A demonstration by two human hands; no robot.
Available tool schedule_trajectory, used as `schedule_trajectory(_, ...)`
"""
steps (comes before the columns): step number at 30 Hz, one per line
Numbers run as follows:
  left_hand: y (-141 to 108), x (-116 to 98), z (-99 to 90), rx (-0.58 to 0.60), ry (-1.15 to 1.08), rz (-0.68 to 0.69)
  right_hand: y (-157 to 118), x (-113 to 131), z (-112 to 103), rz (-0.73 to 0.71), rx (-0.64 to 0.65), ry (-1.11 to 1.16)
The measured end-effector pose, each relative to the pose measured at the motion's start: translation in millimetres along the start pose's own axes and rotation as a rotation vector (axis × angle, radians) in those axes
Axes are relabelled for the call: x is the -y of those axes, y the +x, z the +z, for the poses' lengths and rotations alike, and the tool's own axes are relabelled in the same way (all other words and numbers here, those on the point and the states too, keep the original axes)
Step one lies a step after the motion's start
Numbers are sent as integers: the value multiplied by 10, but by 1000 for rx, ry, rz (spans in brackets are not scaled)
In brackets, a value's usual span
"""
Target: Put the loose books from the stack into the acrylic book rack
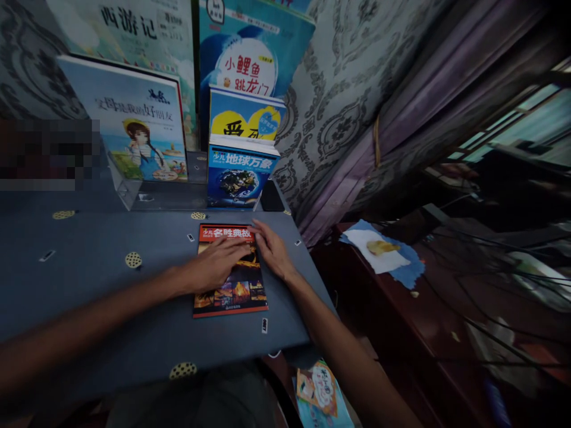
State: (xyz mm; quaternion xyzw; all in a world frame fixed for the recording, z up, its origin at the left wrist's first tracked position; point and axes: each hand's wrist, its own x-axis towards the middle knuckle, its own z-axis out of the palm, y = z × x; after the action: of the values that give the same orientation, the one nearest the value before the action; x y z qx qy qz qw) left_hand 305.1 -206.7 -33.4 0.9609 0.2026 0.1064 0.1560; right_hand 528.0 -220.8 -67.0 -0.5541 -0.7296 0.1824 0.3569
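Note:
A closed book with a red-edged dark cover lies flat on the grey tablecloth. Across its upper middle my left hand rests flat, fingers stretched toward the right and covering part of the cover. My right hand is at the book's upper right edge, fingers extended, the fingertips touching or just beside the top corner. Behind the book stands a blue book with an earth picture, propped upright in front of a yellow and blue book.
A pale blue book with a girl on it leans on a clear stand at the left. Taller books stand behind. A dark flat object lies near the table's right edge. Lower right, a cabinet holds papers and cables.

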Motion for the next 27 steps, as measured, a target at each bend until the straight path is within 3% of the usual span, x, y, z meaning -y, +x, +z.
schedule_trajectory(7, -260, -436, -37, 245, -134, 186, -1, 20, 5, 20, -4, 55)
schedule_trajectory(12, -364, -500, -73, 264, -178, 219, -3, 66, 6, 15, 4, 25)
schedule_trajectory(16, -386, -481, 25, 170, -169, 207, -103, 258, 76, -8, 13, -157)
schedule_trajectory(23, -545, -298, 109, -132, -87, 132, -578, 647, 151, 11, 122, -398)
schedule_trajectory(27, -672, 0, 69, -309, 31, -174, -782, 674, 85, 10, 145, -458)
